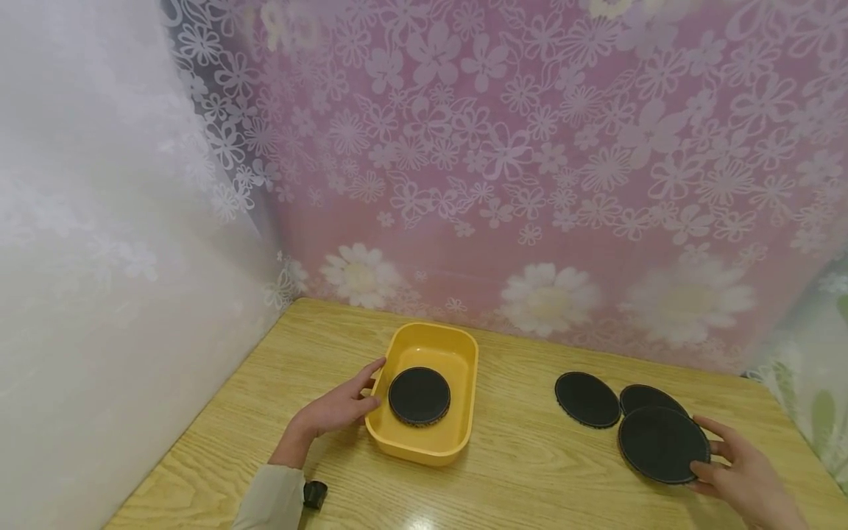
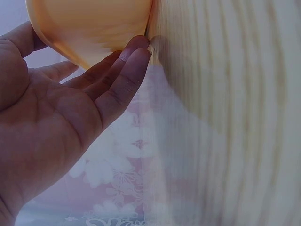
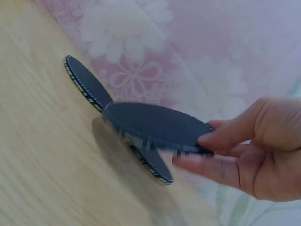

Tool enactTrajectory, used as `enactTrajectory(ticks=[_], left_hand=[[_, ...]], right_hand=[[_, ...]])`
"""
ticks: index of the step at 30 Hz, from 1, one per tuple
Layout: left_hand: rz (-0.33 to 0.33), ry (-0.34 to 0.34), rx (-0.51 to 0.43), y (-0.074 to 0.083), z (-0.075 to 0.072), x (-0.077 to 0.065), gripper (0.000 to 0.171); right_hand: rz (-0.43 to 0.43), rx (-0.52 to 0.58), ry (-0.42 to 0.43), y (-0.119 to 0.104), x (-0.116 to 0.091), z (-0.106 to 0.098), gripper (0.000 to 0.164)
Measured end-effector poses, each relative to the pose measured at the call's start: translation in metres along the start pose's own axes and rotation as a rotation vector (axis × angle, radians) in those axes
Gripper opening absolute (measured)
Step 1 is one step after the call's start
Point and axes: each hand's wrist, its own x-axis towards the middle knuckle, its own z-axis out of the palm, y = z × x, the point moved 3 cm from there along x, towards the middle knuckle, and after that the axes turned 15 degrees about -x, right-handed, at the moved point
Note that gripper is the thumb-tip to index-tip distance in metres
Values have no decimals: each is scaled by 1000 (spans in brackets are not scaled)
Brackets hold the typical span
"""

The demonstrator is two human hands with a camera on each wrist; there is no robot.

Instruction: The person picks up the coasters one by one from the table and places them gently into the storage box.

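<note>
A yellow rectangular box (image 1: 474, 390) with rounded corners stands on the table, and one round black coaster (image 1: 419, 396) lies inside it. My left hand (image 1: 341, 405) holds the box by its left wall, thumb at the rim; in the left wrist view the other fingers (image 2: 127, 84) lie along the outside. Between thumb and fingers, my right hand (image 1: 745, 467) pinches the right edge of another black coaster (image 1: 665, 445). That coaster is tilted and raised above the table in the right wrist view, overlapping a coaster (image 3: 153, 162) behind it. Stitching runs round its edge.
Left of the held coaster, another black coaster (image 1: 587, 400) lies flat on the wooden table (image 1: 523, 456). A pink floral curtain (image 1: 464, 184) hangs along the table's back edge, and a pale sheet (image 1: 132, 258) borders its left side.
</note>
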Motion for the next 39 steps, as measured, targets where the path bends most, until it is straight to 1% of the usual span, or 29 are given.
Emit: enactTrajectory(ticks=[2,4,6,9,13,16,20,24,27,30,34,37,39], left_hand=[[2,3,10,1,0,0,72],[2,5,18,1,0,0,72],[2,6,22,1,0,0,72],[3,4,20,1,0,0,71],[8,-5,9,0,-1,0,71],[9,-12,3,-1,-1,0,71],[14,-15,7,-1,-1,0,71],[19,-13,9,-2,-2,1,71],[20,-16,0,-1,-2,0,71],[17,-23,-23,-1,-1,0,71],[22,-7,-33,-1,-1,1,70],[32,5,-34,-1,-1,2,70],[34,1,-52,-1,-2,2,71]], right_hand=[[-21,77,-10,1,3,3,82],[-43,185,-20,3,7,7,80],[-64,296,-39,4,10,11,74],[-62,451,-73,4,15,18,66],[-53,549,-97,2,18,25,67],[-72,606,-88,0,20,28,66],[-169,718,-98,-5,22,32,62],[-308,830,-155,-13,23,37,62],[-396,883,-202,-20,24,41,63],[-446,881,-229,-28,24,45,64],[-441,855,-211,-39,27,49,64],[-438,868,-216,-48,28,54,64],[-450,887,-232,-56,29,57,64]])
